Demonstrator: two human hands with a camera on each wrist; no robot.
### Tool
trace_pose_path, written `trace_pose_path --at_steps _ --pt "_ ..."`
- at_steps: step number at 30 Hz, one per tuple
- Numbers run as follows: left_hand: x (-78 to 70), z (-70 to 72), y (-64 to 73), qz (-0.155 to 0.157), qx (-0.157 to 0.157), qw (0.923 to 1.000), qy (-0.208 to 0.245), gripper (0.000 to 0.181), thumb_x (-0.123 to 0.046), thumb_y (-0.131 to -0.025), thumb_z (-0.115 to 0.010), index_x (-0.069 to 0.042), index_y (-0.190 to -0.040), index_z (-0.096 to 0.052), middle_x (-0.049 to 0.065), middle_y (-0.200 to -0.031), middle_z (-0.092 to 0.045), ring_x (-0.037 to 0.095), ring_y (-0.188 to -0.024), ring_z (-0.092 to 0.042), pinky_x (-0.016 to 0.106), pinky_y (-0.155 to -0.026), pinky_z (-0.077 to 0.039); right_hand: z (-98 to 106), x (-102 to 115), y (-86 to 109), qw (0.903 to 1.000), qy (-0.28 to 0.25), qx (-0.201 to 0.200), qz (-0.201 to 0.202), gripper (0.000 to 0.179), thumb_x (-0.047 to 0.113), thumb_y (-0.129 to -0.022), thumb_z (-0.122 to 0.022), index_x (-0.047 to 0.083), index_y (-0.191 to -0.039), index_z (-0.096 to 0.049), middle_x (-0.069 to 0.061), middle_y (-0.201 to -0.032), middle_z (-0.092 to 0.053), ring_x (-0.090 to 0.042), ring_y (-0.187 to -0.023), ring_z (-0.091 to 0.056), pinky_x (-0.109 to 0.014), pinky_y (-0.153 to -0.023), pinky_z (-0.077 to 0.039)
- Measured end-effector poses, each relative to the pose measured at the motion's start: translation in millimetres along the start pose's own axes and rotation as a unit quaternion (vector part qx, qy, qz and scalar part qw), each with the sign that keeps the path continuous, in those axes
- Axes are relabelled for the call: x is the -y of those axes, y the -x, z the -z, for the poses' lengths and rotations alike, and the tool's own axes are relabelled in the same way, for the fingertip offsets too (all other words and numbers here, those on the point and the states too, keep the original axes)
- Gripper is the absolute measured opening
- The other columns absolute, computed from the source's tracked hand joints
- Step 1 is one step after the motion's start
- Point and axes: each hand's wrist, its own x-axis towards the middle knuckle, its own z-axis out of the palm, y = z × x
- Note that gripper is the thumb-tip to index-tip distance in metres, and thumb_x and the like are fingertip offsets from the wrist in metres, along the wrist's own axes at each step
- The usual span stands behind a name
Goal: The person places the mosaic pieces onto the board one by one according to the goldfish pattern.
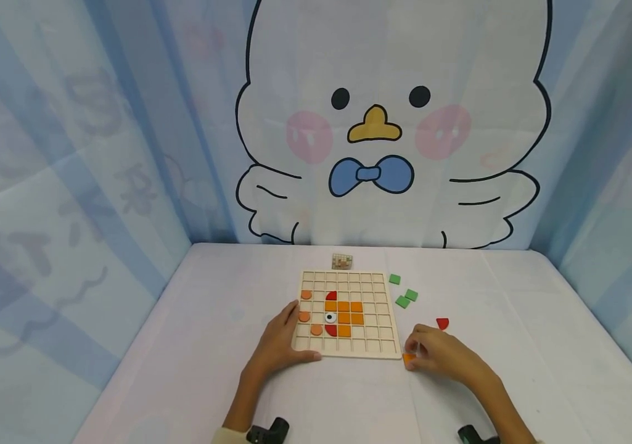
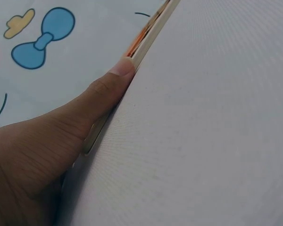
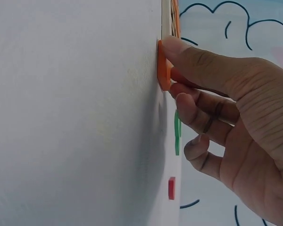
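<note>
A pale wooden grid board (image 1: 379,298) lies on the table, several orange squares (image 1: 344,318) set in its middle cells. Two red quarter-round pieces (image 1: 331,330), an eye piece (image 1: 330,317) and peach discs (image 1: 316,330) sit to their left. My left hand (image 1: 277,342) grips the board's near left corner, its thumb (image 2: 122,67) along the front edge and its fingers at the left side. Just off the near right corner, my right hand (image 1: 442,356) pinches an orange tile (image 3: 163,68) between thumb and fingertips, low over the table.
Three green tiles (image 1: 402,301) lie right of the board, and a red quarter-round piece (image 1: 443,323) lies beyond my right hand. Behind the board is a small patterned item (image 1: 342,262). A curtain with a cartoon bird (image 1: 377,55) hangs past the table's far edge.
</note>
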Motion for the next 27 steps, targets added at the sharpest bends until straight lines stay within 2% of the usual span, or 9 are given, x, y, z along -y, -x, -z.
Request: trace_pose_path --at_steps 7,17,20,27 --pt "1.0 -2.0 2.6 -0.004 0.003 1.0000 0.002 0.123 -0.072 -0.064 -0.076 -0.008 -0.156 -0.023 0.009 -0.163 -0.021 0.031 -0.144 -0.031 0.051 -0.116 -0.032 -5.1 0.4 3.8 0.9998 -0.008 0.019 0.001 0.021 0.025 -0.076 -0.083 0.017 -0.092 -0.070 0.012 -0.085 -0.054 0.000 -0.071 -0.045 -0.018 -0.062 -0.042" --pt "-1.4 1.7 4.2 -0.004 0.007 0.9999 0.008 0.122 -0.069 -0.065 -0.077 -0.006 -0.155 -0.023 0.011 -0.162 -0.020 0.031 -0.144 -0.031 0.051 -0.116 -0.032 -4.9 0.8 0.2 0.9998 0.011 -0.005 0.019 0.015 0.022 -0.079 -0.081 0.018 -0.087 -0.069 0.013 -0.082 -0.053 0.003 -0.068 -0.043 -0.016 -0.059 -0.042" --pt "-2.0 2.4 4.0 -0.003 0.007 0.9999 0.008 0.123 -0.069 -0.065 -0.077 -0.006 -0.156 -0.022 0.010 -0.163 -0.020 0.031 -0.145 -0.030 0.051 -0.116 -0.031 -3.3 0.5 -1.8 0.9997 0.012 -0.006 0.020 0.016 0.024 -0.079 -0.081 0.018 -0.087 -0.068 0.013 -0.081 -0.054 0.003 -0.067 -0.043 -0.017 -0.059 -0.042" --pt "-3.1 4.7 2.2 -0.005 0.000 0.9999 0.011 0.121 -0.067 -0.066 -0.078 -0.007 -0.155 -0.024 0.009 -0.163 -0.021 0.031 -0.144 -0.031 0.052 -0.116 -0.031 1.4 2.1 -2.1 0.9997 -0.012 0.020 0.006 0.026 0.028 -0.075 -0.084 0.016 -0.091 -0.068 0.011 -0.082 -0.052 0.001 -0.067 -0.044 -0.018 -0.059 -0.041"
